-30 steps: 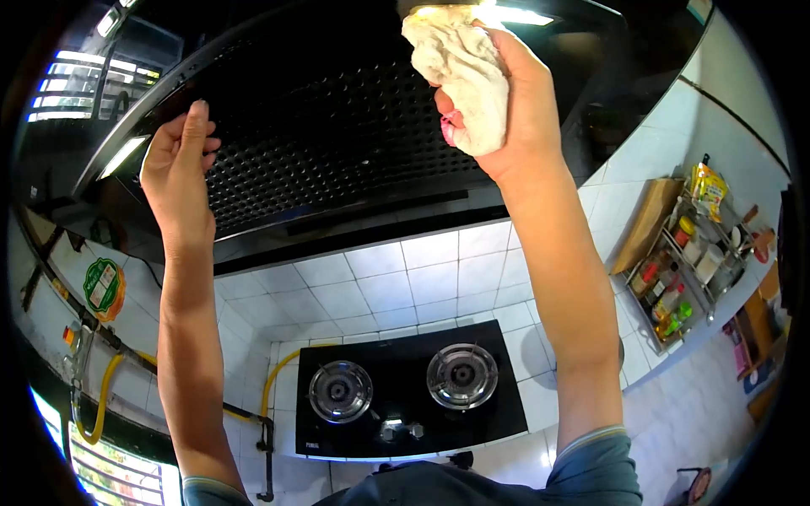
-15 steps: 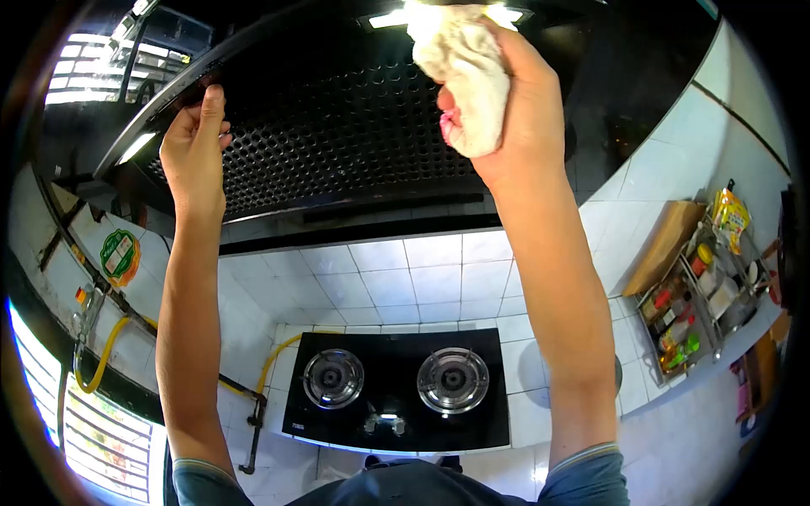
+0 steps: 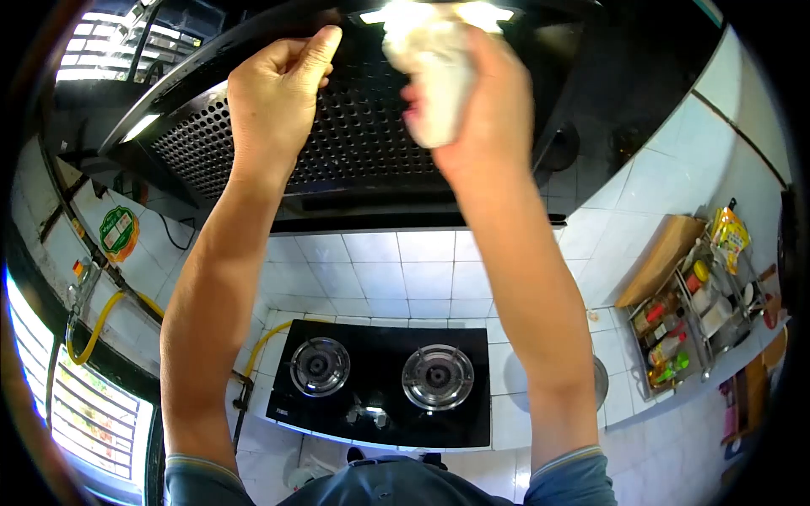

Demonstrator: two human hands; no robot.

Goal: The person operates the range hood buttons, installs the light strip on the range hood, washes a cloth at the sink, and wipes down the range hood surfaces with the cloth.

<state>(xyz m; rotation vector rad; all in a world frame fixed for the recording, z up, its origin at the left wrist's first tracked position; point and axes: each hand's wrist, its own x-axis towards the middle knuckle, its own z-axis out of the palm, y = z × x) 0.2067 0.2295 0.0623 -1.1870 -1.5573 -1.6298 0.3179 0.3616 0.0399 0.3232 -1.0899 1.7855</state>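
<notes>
"Your left hand (image 3: 277, 99)?"
"It was curled before the hood (image 3: 363, 152); I couldn't tell if it held anything."
"And the cloth (image 3: 439, 88)?"
"My right hand (image 3: 498, 105) clutched it by the lamp (image 3: 491, 13); a firm, bunched hold seemed best."

Before us, the range hood (image 3: 582, 110) spans above the stove (image 3: 363, 379), with the tiled wall (image 3: 377, 280) between them. Our right hand (image 3: 496, 105) has the cloth (image 3: 440, 97) up at the hood; our left hand (image 3: 274, 101) is left of the cloth. Right of the stove, the cutting board (image 3: 662, 260) leans beside the bottle rack (image 3: 699, 341); far left lies the window (image 3: 97, 426).
</notes>
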